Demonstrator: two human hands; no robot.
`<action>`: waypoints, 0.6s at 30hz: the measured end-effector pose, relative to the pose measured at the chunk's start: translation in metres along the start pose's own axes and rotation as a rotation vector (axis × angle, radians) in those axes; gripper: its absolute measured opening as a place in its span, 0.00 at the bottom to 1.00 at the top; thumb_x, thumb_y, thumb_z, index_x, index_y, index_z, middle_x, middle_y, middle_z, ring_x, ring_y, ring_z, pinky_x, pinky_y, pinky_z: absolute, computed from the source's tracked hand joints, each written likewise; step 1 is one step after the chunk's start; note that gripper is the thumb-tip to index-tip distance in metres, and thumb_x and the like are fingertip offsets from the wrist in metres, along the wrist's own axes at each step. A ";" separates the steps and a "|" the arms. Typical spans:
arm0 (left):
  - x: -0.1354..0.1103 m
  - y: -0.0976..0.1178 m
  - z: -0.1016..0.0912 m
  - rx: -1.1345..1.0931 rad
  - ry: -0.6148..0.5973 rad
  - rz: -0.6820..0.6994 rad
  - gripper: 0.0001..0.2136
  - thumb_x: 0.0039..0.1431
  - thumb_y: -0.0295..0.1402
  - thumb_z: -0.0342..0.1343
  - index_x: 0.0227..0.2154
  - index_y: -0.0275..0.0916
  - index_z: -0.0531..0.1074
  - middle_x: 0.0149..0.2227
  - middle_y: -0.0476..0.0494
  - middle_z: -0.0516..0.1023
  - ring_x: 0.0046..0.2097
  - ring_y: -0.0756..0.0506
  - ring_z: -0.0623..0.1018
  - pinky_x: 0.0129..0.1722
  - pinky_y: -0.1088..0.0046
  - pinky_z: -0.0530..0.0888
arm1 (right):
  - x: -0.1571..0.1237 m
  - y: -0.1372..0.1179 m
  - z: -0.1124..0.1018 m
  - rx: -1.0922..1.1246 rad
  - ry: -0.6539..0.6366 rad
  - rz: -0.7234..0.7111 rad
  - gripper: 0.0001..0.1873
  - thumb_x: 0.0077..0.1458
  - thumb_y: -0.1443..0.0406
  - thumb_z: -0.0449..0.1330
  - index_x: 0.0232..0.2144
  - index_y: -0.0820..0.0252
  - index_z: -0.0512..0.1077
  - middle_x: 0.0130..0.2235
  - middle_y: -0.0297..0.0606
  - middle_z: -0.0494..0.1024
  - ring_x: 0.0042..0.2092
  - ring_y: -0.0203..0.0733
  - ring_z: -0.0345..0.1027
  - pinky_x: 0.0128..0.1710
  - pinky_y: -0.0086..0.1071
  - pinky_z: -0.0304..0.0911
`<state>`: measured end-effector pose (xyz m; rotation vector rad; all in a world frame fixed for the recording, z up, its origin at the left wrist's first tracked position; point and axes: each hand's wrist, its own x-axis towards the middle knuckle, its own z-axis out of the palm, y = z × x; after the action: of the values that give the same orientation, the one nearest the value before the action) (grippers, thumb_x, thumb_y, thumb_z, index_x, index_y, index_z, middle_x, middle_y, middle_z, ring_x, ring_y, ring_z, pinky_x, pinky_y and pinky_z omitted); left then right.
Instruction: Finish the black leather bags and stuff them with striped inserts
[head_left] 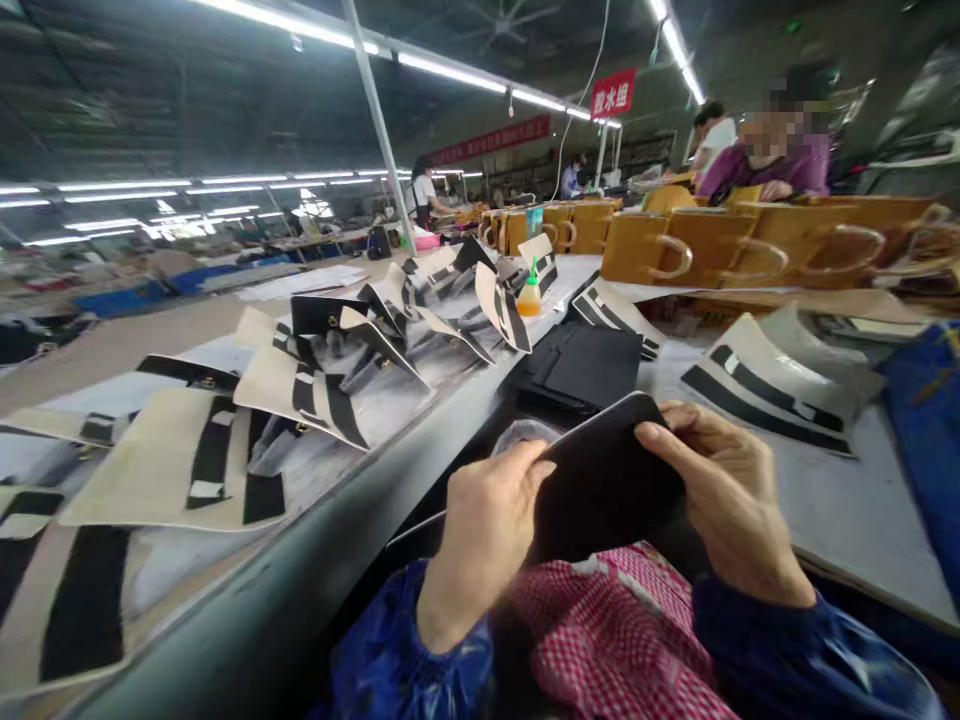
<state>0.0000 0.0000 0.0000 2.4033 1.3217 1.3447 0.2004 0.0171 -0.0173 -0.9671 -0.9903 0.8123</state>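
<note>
I hold a flat black leather piece (pixel 600 480) in front of my lap with both hands. My left hand (pixel 484 530) is closed on its left edge, thumb on top. My right hand (pixel 724 495) grips its upper right edge, fingers curled over it. Both arms wear blue sleeve covers, and a red checked apron (pixel 615 630) lies under the piece. A stack of more black pieces (pixel 581 370) sits on the grey table (pixel 847 510) just beyond my hands.
Cream-and-black bag flaps (pixel 315 385) lie in rows on the conveyor to the left. A small glue bottle (pixel 529 295) stands among them. Tan handbags (pixel 697 245) line the far side, where a person in purple (pixel 772 165) sits. A blue bin (pixel 926 420) is at right.
</note>
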 end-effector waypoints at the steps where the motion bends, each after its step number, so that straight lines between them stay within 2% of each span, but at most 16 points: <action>1: 0.000 0.001 0.001 -0.002 0.002 0.004 0.06 0.62 0.24 0.56 0.37 0.36 0.78 0.30 0.44 0.83 0.27 0.46 0.81 0.27 0.75 0.73 | 0.001 -0.001 0.000 -0.020 -0.018 -0.009 0.16 0.43 0.59 0.74 0.21 0.59 0.71 0.32 0.31 0.77 0.32 0.32 0.67 0.32 0.24 0.62; 4: 0.000 0.003 0.003 -0.022 0.010 0.026 0.08 0.63 0.24 0.54 0.35 0.36 0.78 0.28 0.45 0.82 0.27 0.47 0.80 0.27 0.77 0.73 | 0.002 -0.003 0.000 -0.068 -0.057 -0.046 0.18 0.42 0.56 0.74 0.20 0.59 0.71 0.31 0.33 0.77 0.30 0.34 0.66 0.28 0.26 0.62; 7: -0.003 0.002 -0.001 -0.060 0.015 0.060 0.08 0.65 0.24 0.52 0.37 0.35 0.77 0.28 0.46 0.82 0.26 0.49 0.79 0.28 0.79 0.72 | 0.001 -0.004 0.001 -0.100 -0.073 -0.096 0.17 0.45 0.54 0.72 0.23 0.58 0.72 0.34 0.36 0.78 0.32 0.37 0.68 0.31 0.29 0.65; 10: -0.004 0.001 -0.004 -0.087 0.012 0.093 0.08 0.65 0.24 0.52 0.40 0.34 0.77 0.30 0.45 0.83 0.28 0.50 0.80 0.30 0.80 0.72 | -0.003 -0.005 0.004 -0.118 -0.057 -0.152 0.15 0.49 0.55 0.70 0.23 0.58 0.72 0.36 0.37 0.78 0.35 0.38 0.70 0.34 0.30 0.67; 13: -0.003 0.003 -0.002 -0.085 0.000 0.083 0.08 0.66 0.25 0.52 0.41 0.34 0.77 0.31 0.45 0.83 0.28 0.49 0.81 0.30 0.80 0.72 | -0.006 -0.004 0.007 -0.098 -0.074 -0.201 0.15 0.49 0.57 0.70 0.22 0.58 0.71 0.33 0.36 0.77 0.34 0.38 0.70 0.33 0.30 0.66; 18: -0.003 0.008 0.005 -0.050 0.006 0.031 0.08 0.67 0.28 0.51 0.35 0.36 0.75 0.26 0.47 0.80 0.24 0.49 0.78 0.26 0.78 0.70 | -0.011 -0.002 0.011 -0.125 -0.120 -0.282 0.13 0.52 0.60 0.69 0.22 0.58 0.72 0.33 0.36 0.76 0.32 0.36 0.69 0.30 0.29 0.63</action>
<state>0.0081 -0.0056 -0.0012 2.3989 1.2422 1.3767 0.1869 0.0097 -0.0163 -0.8670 -1.2618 0.5825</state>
